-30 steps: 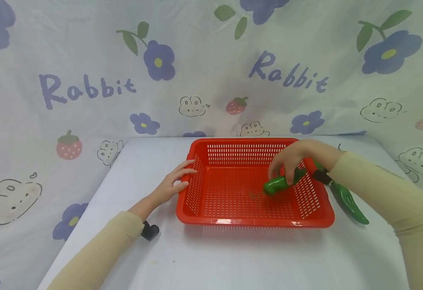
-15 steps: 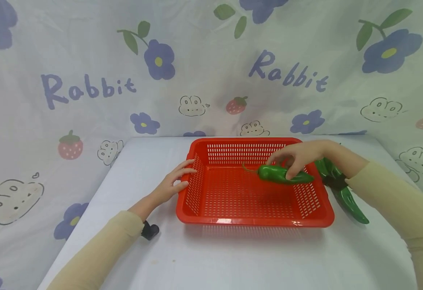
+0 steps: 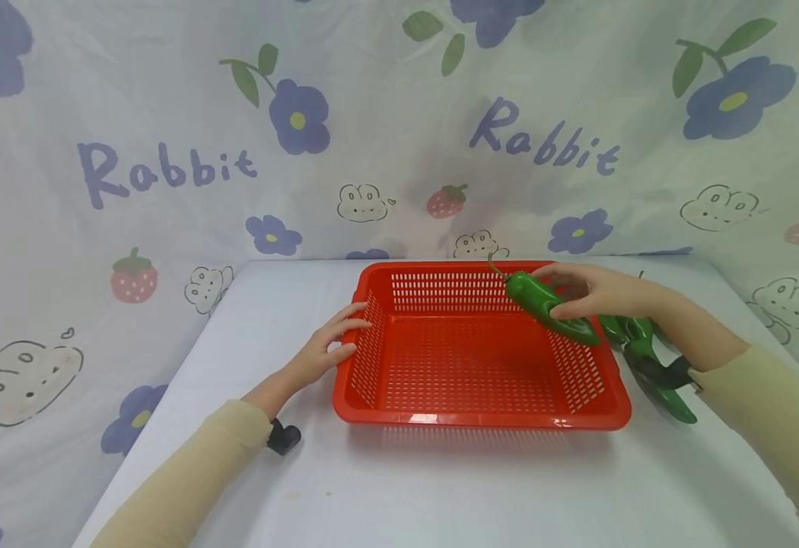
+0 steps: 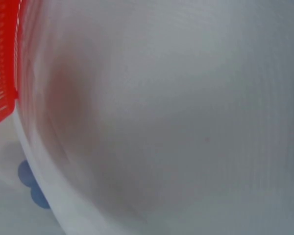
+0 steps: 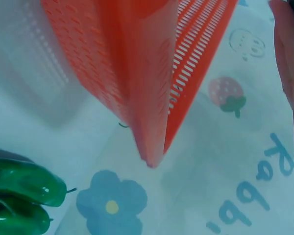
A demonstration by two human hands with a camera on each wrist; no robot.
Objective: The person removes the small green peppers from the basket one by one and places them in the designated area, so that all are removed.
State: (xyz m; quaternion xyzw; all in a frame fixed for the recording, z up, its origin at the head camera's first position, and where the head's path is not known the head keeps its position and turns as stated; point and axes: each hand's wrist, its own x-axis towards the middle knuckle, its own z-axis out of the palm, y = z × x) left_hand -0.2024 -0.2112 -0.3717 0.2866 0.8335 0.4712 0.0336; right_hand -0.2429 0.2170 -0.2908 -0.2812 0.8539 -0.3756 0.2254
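My right hand (image 3: 587, 293) pinches a long green pepper (image 3: 536, 297) above the right side of a red slotted basket (image 3: 482, 421). The pepper tilts, its thin curved stem up at the left and its tip down toward the basket's right rim. At the left rim my left hand (image 3: 320, 346) rests with fairly straight fingers over the edge and the thumb outside. Only part of the right hand (image 5: 291, 83) shows in the right wrist view; the held pepper is out of that view. The left wrist view catches just a corner of the basket (image 4: 0, 58).
Several green peppers (image 3: 676, 405) lie on the white table right of the basket, partly behind my right forearm; two peppers (image 5: 29, 182) show in the right wrist view. A printed curtain (image 3: 399, 152) hangs behind the table. Black straps or mounts (image 3: 284, 437) sit at both wrists.
My right hand has risen and shifted right with the pepper. The pepper has turned, its stem end swinging from low left to upward. The left hand and the basket keep still.
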